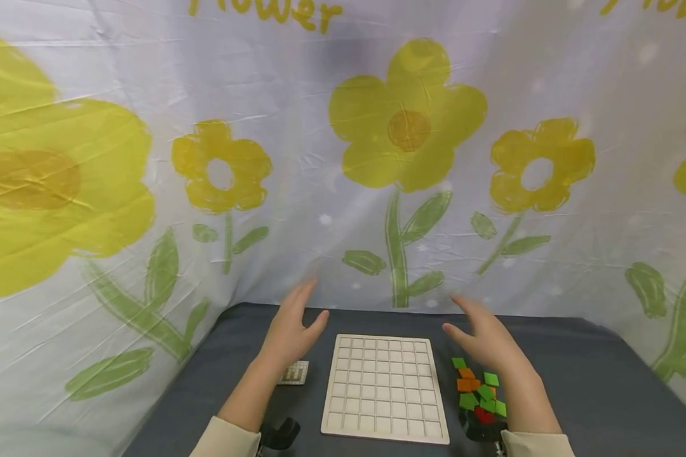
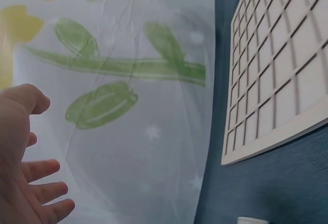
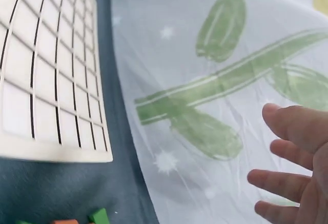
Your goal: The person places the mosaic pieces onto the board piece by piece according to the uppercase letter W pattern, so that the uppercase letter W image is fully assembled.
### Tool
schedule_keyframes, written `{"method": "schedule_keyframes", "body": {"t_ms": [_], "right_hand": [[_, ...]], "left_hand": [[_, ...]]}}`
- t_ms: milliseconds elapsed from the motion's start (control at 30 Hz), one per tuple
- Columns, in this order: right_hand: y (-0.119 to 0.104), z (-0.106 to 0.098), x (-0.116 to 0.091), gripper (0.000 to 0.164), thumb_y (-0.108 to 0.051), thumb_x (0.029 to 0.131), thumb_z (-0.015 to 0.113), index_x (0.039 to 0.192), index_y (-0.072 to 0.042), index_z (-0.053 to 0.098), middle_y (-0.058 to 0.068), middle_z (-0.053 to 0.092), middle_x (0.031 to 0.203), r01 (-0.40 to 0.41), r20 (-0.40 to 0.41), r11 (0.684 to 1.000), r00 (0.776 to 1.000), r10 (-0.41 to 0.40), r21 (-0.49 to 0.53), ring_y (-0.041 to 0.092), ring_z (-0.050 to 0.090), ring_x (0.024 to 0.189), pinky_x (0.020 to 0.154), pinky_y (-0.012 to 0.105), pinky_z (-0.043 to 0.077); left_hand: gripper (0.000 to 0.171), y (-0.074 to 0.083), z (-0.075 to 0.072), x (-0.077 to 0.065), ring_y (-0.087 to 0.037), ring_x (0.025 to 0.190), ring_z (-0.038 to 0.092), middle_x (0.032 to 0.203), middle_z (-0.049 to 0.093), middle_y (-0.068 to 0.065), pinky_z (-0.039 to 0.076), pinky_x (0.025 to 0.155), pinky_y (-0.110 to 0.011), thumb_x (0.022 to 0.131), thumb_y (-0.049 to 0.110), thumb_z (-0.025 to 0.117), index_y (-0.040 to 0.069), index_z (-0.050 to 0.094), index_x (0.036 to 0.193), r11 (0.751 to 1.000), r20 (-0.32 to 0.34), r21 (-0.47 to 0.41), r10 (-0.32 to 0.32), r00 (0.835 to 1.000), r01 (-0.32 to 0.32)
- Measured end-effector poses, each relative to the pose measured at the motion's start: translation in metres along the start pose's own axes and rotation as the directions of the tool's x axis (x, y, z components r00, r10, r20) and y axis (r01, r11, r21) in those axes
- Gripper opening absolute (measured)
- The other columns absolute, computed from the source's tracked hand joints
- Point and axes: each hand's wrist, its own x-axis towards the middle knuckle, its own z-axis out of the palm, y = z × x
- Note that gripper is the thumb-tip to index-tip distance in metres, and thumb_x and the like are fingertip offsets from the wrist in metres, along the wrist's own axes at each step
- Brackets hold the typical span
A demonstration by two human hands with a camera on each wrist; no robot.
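Observation:
Both hands hover above the dark table, one on each side of a pale wooden grid board [image 1: 384,388] divided into square cells. My left hand [image 1: 290,330] has its fingers extended and thumb apart, holding nothing; the left wrist view shows the same hand [image 2: 31,167] with spread fingers. On the other side my right hand [image 1: 483,336] is likewise empty, its fingers [image 3: 279,183] loosely extended in the right wrist view. Green, orange and red square tiles [image 1: 467,385] lie in a loose pile beside the board, next to the right forearm.
A small pale gridded piece [image 1: 294,373] lies left of the board, partly behind the left forearm. Behind the dark tabletop [image 1: 583,374] hangs a white curtain [image 1: 309,241] printed with yellow flowers. Black wrist-camera mounts [image 1: 280,435] sit at both wrists.

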Motion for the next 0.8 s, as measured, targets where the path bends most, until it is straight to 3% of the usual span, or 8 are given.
{"method": "schedule_keyframes", "body": {"t_ms": [167, 433, 667, 800], "right_hand": [[0.000, 0.003, -0.012, 0.077, -0.047, 0.102, 0.061, 0.160, -0.004, 0.034, 0.029, 0.036, 0.157, -0.043, 0.013, 0.998, 0.999, 0.042, 0.041, 0.053, 0.035, 0.141, 0.107, 0.071, 0.034], [0.009, -0.001, -0.020, 0.074, -0.052, 0.101, 0.059, 0.156, -0.006, 0.043, 0.028, 0.040, 0.155, -0.107, 0.007, 0.993, 0.994, 0.107, 0.043, 0.054, 0.036, 0.139, 0.103, 0.073, 0.037], [0.014, -0.001, -0.023, 0.065, -0.045, 0.103, 0.060, 0.151, -0.003, 0.050, 0.025, 0.050, 0.148, -0.098, -0.012, 0.994, 0.995, 0.099, 0.052, 0.050, 0.046, 0.134, 0.101, 0.068, 0.042], [0.016, 0.004, -0.019, 0.063, -0.046, 0.102, 0.061, 0.149, -0.005, 0.053, 0.022, 0.055, 0.144, -0.094, -0.003, 0.993, 0.996, 0.094, 0.071, 0.047, 0.051, 0.129, 0.100, 0.066, 0.044]], "left_hand": [[0.065, 0.004, 0.002, -0.017, -0.033, 0.143, 0.041, 0.157, 0.043, -0.007, 0.042, 0.108, -0.060, 0.101, 0.034, 0.066, 0.020, 0.039, 0.159, 0.997, 0.001, -0.072, 0.004, 1.000, -0.003], [0.056, 0.000, 0.013, -0.026, -0.024, 0.129, 0.054, 0.142, 0.056, 0.000, 0.051, 0.099, -0.049, 0.100, 0.023, 0.069, 0.017, 0.049, 0.152, 0.987, 0.004, -0.160, -0.006, 1.000, 0.006], [0.049, 0.003, 0.022, -0.030, -0.021, 0.116, 0.060, 0.133, 0.061, 0.000, 0.054, 0.091, -0.045, 0.099, 0.019, 0.070, 0.016, 0.057, 0.146, 0.981, 0.060, -0.191, -0.011, 0.998, 0.022], [0.045, 0.001, 0.027, -0.033, -0.021, 0.113, 0.062, 0.129, 0.063, -0.001, 0.054, 0.091, -0.042, 0.099, 0.017, 0.069, 0.014, 0.059, 0.143, 0.977, 0.099, -0.200, -0.054, 0.994, 0.074]]}}
